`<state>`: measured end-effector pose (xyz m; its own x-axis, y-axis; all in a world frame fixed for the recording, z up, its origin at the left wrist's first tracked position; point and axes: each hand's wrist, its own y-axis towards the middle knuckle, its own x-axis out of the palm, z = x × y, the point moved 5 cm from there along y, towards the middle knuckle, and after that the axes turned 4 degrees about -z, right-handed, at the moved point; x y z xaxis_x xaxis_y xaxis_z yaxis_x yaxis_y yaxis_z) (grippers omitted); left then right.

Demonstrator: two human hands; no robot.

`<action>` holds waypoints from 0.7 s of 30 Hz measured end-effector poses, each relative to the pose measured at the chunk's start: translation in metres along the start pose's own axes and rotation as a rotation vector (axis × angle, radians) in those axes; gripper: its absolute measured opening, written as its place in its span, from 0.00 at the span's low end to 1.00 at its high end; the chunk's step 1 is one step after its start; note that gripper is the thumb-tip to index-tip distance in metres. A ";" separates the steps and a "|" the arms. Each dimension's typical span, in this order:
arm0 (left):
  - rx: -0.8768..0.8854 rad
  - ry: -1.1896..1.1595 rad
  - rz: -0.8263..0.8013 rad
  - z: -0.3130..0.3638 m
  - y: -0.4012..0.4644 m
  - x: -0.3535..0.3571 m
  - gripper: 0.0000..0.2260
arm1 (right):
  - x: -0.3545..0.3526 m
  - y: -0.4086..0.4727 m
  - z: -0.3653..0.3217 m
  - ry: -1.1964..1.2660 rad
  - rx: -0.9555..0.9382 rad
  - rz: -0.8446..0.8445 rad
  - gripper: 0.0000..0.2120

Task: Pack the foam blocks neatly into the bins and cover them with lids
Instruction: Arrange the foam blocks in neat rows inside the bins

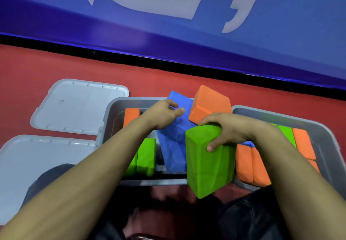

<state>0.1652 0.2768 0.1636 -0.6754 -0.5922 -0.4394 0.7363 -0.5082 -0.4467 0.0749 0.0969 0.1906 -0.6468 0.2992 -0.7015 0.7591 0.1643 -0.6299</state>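
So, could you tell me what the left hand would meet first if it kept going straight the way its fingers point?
Most likely the blue block: the left hand reaches over the left bin, fingertips already at that block's upper end. Just beyond lies the tilted orange block, though depth is unclear.

Red floor (56,67), bordered at the far edge by a black strip (168,58) and blue wall (280,33). Directly on it: left bin (112,114) beneath the left hand (161,114); right bin (322,136) beyond the right hand (228,131); far lid (74,106) and near lid (37,164), both left of the left hand.
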 end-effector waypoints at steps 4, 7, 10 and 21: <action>-0.008 0.002 0.022 -0.006 -0.002 -0.013 0.21 | -0.006 0.001 -0.010 -0.052 -0.034 0.023 0.39; -0.011 -0.025 0.048 -0.014 -0.005 -0.026 0.20 | -0.015 -0.005 -0.016 -0.002 -0.043 0.063 0.37; 0.016 -0.084 0.108 -0.016 -0.012 -0.046 0.16 | -0.024 -0.013 -0.025 0.089 -0.055 0.086 0.31; -0.080 -0.448 0.365 -0.070 -0.051 -0.139 0.23 | -0.057 0.031 -0.114 0.442 0.022 0.355 0.25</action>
<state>0.2189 0.4286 0.1930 -0.2823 -0.9359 -0.2109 0.9008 -0.1830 -0.3937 0.1442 0.1923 0.2492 -0.2567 0.6984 -0.6681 0.9195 -0.0364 -0.3914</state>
